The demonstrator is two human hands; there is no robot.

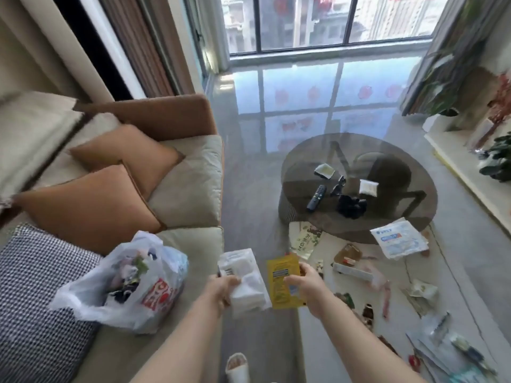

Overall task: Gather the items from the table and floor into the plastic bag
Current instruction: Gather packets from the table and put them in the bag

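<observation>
Gripping a white packet (247,280) in the left hand (223,290), pinching a yellow sachet (284,283) in the right hand (304,286), mid-frame; plastic bag (124,286) sitting lower left.

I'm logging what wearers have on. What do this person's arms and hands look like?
Both forearms are bare, with no sleeves in view. The left hand and right hand show no gloves; no watch, ring or bracelet is visible.

Bright window (331,20) daylight, blurred edges

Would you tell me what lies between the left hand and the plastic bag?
In the head view, nothing: only bare sofa cushion separates the left hand, gripping a white packet, from the plastic bag.
</observation>
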